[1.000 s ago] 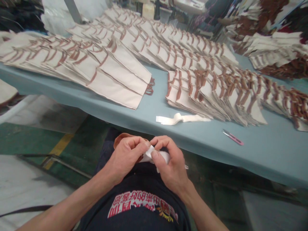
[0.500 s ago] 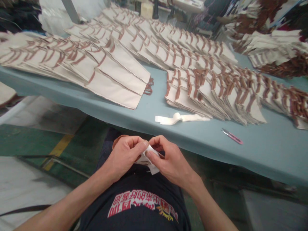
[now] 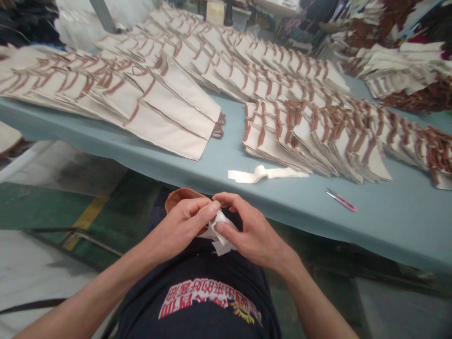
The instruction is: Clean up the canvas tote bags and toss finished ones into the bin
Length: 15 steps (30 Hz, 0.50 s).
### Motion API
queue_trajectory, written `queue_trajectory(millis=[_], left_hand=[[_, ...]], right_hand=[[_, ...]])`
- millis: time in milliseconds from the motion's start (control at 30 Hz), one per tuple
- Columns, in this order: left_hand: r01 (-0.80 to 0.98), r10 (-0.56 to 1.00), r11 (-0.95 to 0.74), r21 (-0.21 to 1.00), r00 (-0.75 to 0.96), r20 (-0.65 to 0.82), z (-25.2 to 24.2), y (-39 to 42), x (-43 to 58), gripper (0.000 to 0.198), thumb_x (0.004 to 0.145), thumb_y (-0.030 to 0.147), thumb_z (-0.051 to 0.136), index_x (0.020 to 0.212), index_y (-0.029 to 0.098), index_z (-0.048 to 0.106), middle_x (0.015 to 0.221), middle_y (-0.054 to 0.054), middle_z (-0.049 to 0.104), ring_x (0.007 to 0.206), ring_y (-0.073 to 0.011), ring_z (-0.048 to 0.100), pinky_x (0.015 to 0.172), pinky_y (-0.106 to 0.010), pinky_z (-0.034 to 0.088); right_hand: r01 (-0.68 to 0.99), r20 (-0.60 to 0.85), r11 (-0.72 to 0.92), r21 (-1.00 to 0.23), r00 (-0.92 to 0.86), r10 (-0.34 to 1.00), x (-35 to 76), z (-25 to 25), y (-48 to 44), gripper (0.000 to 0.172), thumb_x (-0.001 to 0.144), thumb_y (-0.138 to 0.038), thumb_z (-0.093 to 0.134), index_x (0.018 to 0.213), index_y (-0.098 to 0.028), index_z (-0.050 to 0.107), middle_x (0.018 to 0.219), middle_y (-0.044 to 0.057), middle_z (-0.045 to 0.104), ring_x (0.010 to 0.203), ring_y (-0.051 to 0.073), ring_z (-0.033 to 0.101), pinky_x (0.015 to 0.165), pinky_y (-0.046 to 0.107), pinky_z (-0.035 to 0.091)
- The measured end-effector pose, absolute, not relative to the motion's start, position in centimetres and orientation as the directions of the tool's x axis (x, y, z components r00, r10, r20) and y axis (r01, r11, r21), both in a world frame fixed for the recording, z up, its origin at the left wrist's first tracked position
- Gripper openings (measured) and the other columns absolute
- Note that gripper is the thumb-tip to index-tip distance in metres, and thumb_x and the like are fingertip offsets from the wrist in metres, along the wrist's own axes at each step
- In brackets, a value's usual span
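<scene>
Above my lap, both hands meet over a crumpled piece of white fabric [image 3: 221, 241]. My left hand [image 3: 189, 216] is closed, its thumb and index finger pinching at the fabric's upper edge. My right hand [image 3: 245, 230] presses the fabric with its thumb, while the index finger reaches over toward the left fingertips. A brown-orange piece of material [image 3: 183, 194] shows behind my left hand; whether it joins the white fabric is hidden by the fingers. A folded cream strip [image 3: 259, 174] and pink-handled thread snips [image 3: 342, 200] lie on the table beyond my hands.
The blue-green covered table [image 3: 183, 173] runs across in front of me. Overlapping rows of cream cloth pieces with brown trim [image 3: 169, 122] lie at left, with more stacks [image 3: 293, 132] at right. Piled scraps [image 3: 406, 70] sit at the far right.
My right index finger has lifted and extended toward the left fingertips. More of the brown-orange piece shows behind my left hand, and the white fabric has shifted slightly.
</scene>
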<state>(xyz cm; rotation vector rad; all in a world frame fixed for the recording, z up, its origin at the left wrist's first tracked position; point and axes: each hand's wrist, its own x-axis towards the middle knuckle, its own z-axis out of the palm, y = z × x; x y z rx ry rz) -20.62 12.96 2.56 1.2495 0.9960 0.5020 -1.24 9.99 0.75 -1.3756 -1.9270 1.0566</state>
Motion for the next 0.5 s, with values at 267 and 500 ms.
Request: queue_trajectory(millis=[267, 500], left_hand=[[0.259, 0.727, 0.219, 0.941, 0.600, -0.334, 4.2, 13.2, -21.9, 0.013, 0.083, 0.026, 0.059, 0.086, 0.018, 0.068, 0.082, -0.001, 0.066, 0.078, -0.0188, 0.059, 0.070, -0.025, 0.047], [0.290, 0.746, 0.062, 0.955, 0.622, -0.237, 5.4, 13.2, -22.3, 0.018, 0.084, 0.017, 0.057, 0.096, 0.019, 0.070, 0.094, -0.002, 0.072, 0.086, -0.0200, 0.065, 0.080, -0.026, 0.050]], right_hand=[[0.476, 0.306, 0.571, -0.669, -0.524, 0.795, -0.4, 2.0, 11.5, 0.051, 0.095, -0.019, 0.065, 0.144, -0.020, 0.051, 0.149, 0.015, 0.062, 0.143, 0.025, 0.055, 0.120, 0.047, 0.045], [0.451, 0.350, 0.655, -0.607, -0.588, 0.729, -0.7, 3.9, 12.7, 0.035, 0.092, -0.021, 0.067, 0.126, -0.023, 0.059, 0.136, 0.011, 0.071, 0.132, 0.025, 0.062, 0.119, 0.049, 0.044]])
